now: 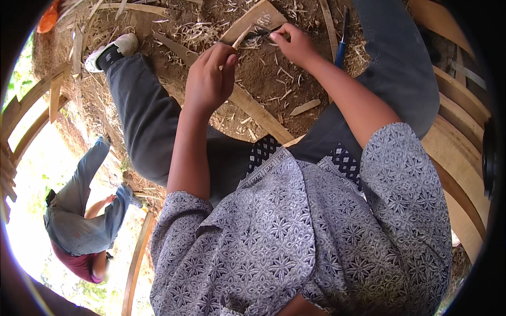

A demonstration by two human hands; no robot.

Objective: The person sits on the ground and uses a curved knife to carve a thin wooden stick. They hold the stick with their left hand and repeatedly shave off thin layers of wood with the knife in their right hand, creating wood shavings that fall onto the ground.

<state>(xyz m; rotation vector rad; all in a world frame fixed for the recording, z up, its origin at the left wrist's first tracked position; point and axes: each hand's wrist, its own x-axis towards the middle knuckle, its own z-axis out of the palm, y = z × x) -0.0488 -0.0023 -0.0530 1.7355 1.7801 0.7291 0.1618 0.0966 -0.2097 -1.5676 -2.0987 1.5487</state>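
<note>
My left hand is closed around a thin pale wooden stick, which points up and to the right out of the fist. To the right of it, my right hand is closed, with thumb and finger pinched at one end of a dark, thin thing. Its kind is too unclear to tell. That dark thing lies close to the stick's tip. Just beyond both hands, a flat wooden board rests on the ground with curled shavings on it.
Wood shavings litter the dirt ground. A blue-handled tool lies beside my right leg. A long wooden plank runs between my legs. Curved wooden pieces stand at right. Another person bends over at lower left.
</note>
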